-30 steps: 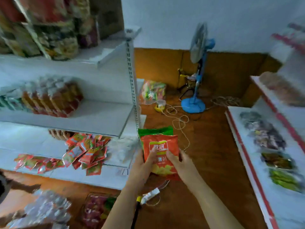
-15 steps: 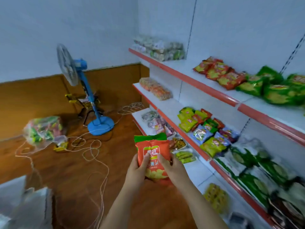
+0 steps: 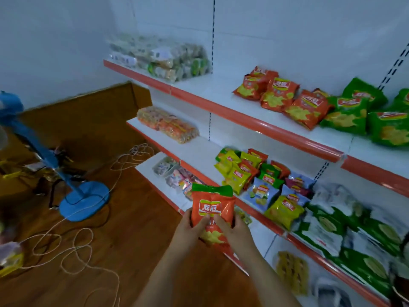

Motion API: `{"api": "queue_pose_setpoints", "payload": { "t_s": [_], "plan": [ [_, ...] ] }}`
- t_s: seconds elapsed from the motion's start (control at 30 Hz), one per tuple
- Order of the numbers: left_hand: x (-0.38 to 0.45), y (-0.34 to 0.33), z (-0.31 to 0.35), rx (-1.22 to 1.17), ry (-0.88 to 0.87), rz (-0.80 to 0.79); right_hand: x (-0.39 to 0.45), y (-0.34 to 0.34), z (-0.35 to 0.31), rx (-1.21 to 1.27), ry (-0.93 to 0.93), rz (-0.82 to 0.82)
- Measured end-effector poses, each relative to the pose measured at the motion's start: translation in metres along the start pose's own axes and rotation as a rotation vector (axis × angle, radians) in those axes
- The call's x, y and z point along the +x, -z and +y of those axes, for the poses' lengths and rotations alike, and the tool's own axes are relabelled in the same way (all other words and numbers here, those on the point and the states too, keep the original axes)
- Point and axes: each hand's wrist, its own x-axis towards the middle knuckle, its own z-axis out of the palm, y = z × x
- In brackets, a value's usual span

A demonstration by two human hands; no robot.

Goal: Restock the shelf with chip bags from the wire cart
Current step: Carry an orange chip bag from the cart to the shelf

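A white shelving unit (image 3: pixel 221 134) with orange-red edge strips fills the right side of the view, its tiers running back toward the corner. The upper tier carries a row of orange chip bags (image 3: pixel 285 96) lying next to green chip bags (image 3: pixel 354 111), with bare white board to the left of the orange row. The tier below holds a cluster of small mixed packets (image 3: pixel 254 176) in yellow, green, red and blue. On the wooden floor to the left stands a blue pedestal fan (image 3: pixel 84 202), with loose white cord (image 3: pixel 73 247) looped near its base. The wire cart is not in view.

In front of the shelves, low in the middle of the frame, the person holds an orange chip bag (image 3: pixel 212 213) upright, label facing the camera; a green edge behind its top may be a second bag, though that cannot be told for sure. The left hand (image 3: pixel 188 231) grips the bag's left side with its thumb on the front, and the right hand (image 3: pixel 234 231) grips the right side the same way, both closed around it.

The step in hand looks like carrying the bag to its place. The next move probably calls for raising it to the upper tier and setting it beside the matching orange row, clear of the shelf lip.
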Motion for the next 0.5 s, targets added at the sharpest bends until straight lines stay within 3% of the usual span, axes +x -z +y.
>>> {"api": "queue_pose_setpoints", "payload": {
  "t_s": [0.23, 0.5],
  "plan": [
    [0.161, 0.046, 0.046, 0.242, 0.033, -0.2, 0.122, -0.048, -0.034, 0.023, -0.1, 0.171],
    [0.378, 0.029, 0.011, 0.636, 0.005, -0.333, 0.315, -0.069, 0.001, -0.09, -0.243, 0.387]
  ]
}}
